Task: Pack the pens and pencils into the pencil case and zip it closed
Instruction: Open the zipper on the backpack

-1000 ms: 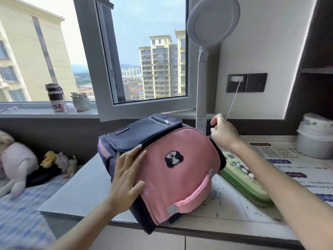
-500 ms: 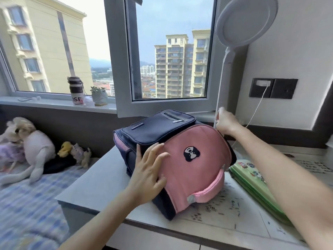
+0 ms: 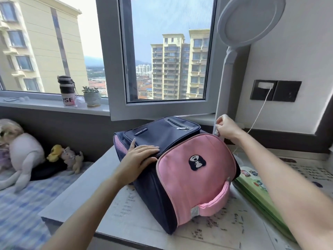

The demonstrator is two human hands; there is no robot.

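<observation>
A navy and pink backpack (image 3: 194, 170) lies on the desk (image 3: 225, 230) with its pink flap toward me. My left hand (image 3: 138, 159) rests flat on the navy side of the bag, fingers together. At the bag's far right corner, my right hand (image 3: 225, 129) is pinched shut on a small zipper pull. No pens, pencils or pencil case are visible. A green flat case or book (image 3: 259, 188) lies to the right of the bag, partly hidden under my right forearm.
A white desk lamp (image 3: 232, 73) stands just behind my right hand, with a white cable (image 3: 259, 114) running to the wall socket. A bottle (image 3: 67, 91) and a small plant pot (image 3: 92, 97) sit on the windowsill. Plush toys (image 3: 23, 152) lie on the bed at left.
My left hand has slid from the pink flap up onto the navy side of the bag. My right hand stays at the far corner on the zipper. The view has shifted closer.
</observation>
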